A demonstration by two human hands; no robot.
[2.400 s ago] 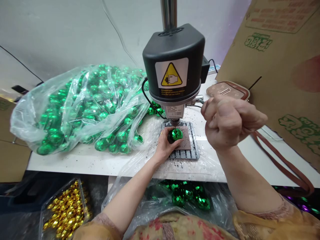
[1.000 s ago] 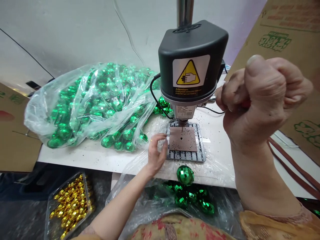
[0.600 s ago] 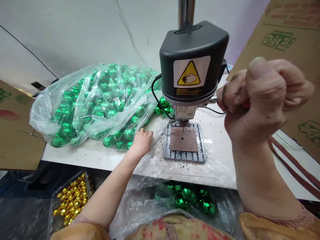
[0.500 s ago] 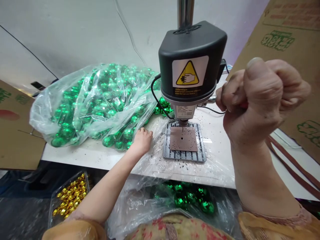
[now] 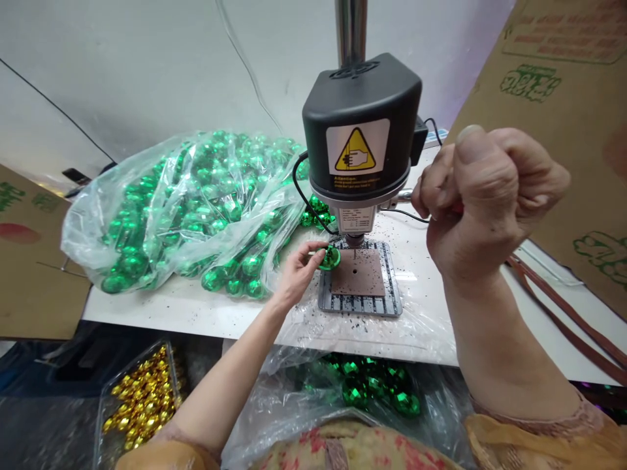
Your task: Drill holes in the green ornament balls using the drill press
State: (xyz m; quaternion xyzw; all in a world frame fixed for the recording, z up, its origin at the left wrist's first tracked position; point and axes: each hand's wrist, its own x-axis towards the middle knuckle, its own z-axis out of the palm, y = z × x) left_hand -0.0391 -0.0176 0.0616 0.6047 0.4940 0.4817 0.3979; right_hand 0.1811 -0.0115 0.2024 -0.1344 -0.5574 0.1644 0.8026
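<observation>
A small bench drill (image 5: 361, 150) with a black head and a yellow warning label stands on the white table (image 5: 196, 307). My left hand (image 5: 296, 271) pinches a shiny green faceted ball (image 5: 329, 257) just left of the drill bit, at the edge of the brown pad on the ribbed drill base (image 5: 360, 287). My right hand (image 5: 484, 202) is raised at the right of the drill head, its fist closed around the drill's lever handle, which is mostly hidden by the fingers.
A clear plastic bag of green balls (image 5: 186, 209) lies on the table's left. Below the table edge, another bag (image 5: 372, 385) holds several green balls and a tray (image 5: 140, 398) holds gold ones. Cardboard panels (image 5: 553, 130) stand at right; a brown strap (image 5: 563, 313) crosses the table.
A drilled green ball dropped off the table into the lower bag. My left hand reached to the bag on the table, picked another green ball and brought it beside the drill bit. My right fist stayed raised.
</observation>
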